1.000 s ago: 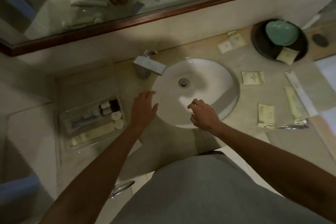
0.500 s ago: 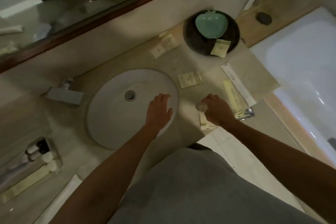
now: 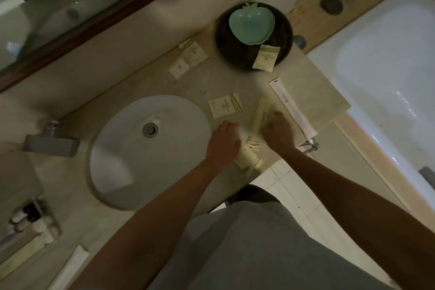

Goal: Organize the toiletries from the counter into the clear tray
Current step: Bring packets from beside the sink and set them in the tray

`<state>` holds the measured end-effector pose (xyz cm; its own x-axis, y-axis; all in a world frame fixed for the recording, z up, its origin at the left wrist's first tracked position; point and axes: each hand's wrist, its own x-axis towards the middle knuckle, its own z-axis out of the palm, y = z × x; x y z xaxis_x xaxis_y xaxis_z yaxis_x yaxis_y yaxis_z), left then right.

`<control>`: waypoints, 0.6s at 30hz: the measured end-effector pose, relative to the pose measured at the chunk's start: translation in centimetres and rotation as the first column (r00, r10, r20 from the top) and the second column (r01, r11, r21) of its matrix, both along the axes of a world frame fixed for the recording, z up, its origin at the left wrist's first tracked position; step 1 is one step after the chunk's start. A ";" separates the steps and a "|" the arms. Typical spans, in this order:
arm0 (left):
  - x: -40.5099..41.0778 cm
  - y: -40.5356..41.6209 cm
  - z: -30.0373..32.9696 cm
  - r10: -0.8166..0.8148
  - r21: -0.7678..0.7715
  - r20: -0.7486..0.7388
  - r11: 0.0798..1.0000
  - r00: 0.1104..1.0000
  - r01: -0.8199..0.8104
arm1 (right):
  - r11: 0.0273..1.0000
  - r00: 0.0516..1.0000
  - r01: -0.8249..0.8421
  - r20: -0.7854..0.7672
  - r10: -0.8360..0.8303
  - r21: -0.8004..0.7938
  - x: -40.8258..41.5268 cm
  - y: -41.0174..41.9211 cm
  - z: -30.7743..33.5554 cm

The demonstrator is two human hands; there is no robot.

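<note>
My left hand (image 3: pixel 223 142) closes over a cream packet (image 3: pixel 250 162) at the counter's front edge, right of the sink; the packet looks bent under the fingers. Beside it, my right hand (image 3: pixel 277 133) curls over the near end of a long cream packet (image 3: pixel 261 110). A long white packet (image 3: pixel 290 108) lies just right of that one. A square cream packet (image 3: pixel 226 105) rests behind my hands. Two small packets (image 3: pixel 194 52) lie by the wall. The clear tray (image 3: pixel 55 231) sits far left at the bottom and holds small bottles (image 3: pixel 21 220) and a long packet.
The white sink (image 3: pixel 131 172) with its faucet (image 3: pixel 50 145) separates the hands from the tray. A dark bowl (image 3: pixel 223 40) at the back holds a green apple-shaped dish (image 3: pixel 251 23) and a packet (image 3: pixel 266 57). Bathtub (image 3: pixel 388 66) on the right. Another long white packet (image 3: pixel 70 266) lies near the tray.
The view swung right, away from the tray. Both hands moved from over the sink to the packets right of it; the left took over the cream packet, the right shifted onto the long one.
</note>
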<state>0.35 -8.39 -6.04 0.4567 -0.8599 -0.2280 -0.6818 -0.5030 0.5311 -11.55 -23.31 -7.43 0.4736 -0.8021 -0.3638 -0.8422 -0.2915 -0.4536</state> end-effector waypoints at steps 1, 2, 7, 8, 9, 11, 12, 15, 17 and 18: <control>0.0 -0.2 -0.1 0.011 0.000 -0.002 1.000 1.000 -0.011 | 0.997 0.998 -0.064 -0.011 0.063 -0.048 0.1 0.1 0.1; -0.1 -0.3 -0.2 0.020 -0.004 -0.007 1.000 1.000 -0.020 | 0.976 0.984 -0.179 -0.038 0.176 -0.124 0.0 0.2 0.2; 0.0 0.0 -1.0 0.061 0.002 -0.016 0.998 0.998 -0.061 | 0.516 0.561 -0.828 -0.341 0.754 -0.221 -0.1 -1.2 -0.7; 0.1 0.4 -1.2 0.077 0.018 -0.016 0.997 0.997 -0.077 | 0.475 0.527 -0.850 -0.340 0.779 -0.229 0.5 -1.6 -0.8; 0.2 0.7 -1.3 0.091 0.029 -0.013 0.996 0.996 -0.090 | 0.442 0.502 -0.864 -0.351 0.791 -0.240 1.2 -2.0 -0.8; 0.5 1.6 -1.5 0.114 0.036 -0.010 0.993 0.993 -0.113 | 0.381 0.438 -0.899 -0.405 0.803 -0.217 3.1 -3.0 0.0; 0.7 2.1 -1.5 0.133 0.038 -0.018 0.990 0.991 -0.132 | 0.342 0.391 -0.920 -0.443 0.807 -0.189 4.1 -3.4 0.6; 1.3 3.3 -1.3 0.226 0.029 -0.048 0.974 0.973 -0.225 | 0.320 0.380 -0.925 -0.455 0.805 -0.207 6.2 -3.4 2.0; 1.6 3.9 -0.9 0.298 -0.020 -0.050 0.954 0.953 -0.299 | 0.382 0.476 -0.871 -0.334 0.814 -0.311 6.2 -2.3 1.9; 1.8 4.2 -0.6 0.330 -0.044 -0.055 0.942 0.942 -0.333 | 0.396 0.492 -0.851 -0.260 0.831 -0.346 5.9 -1.4 1.6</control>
<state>2.13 -4.20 -6.67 0.7080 -0.6728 -0.2148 -0.4553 -0.6673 0.5893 -5.66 -24.74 -5.86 0.9825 -0.0666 -0.1740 -0.0831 -0.9925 -0.0895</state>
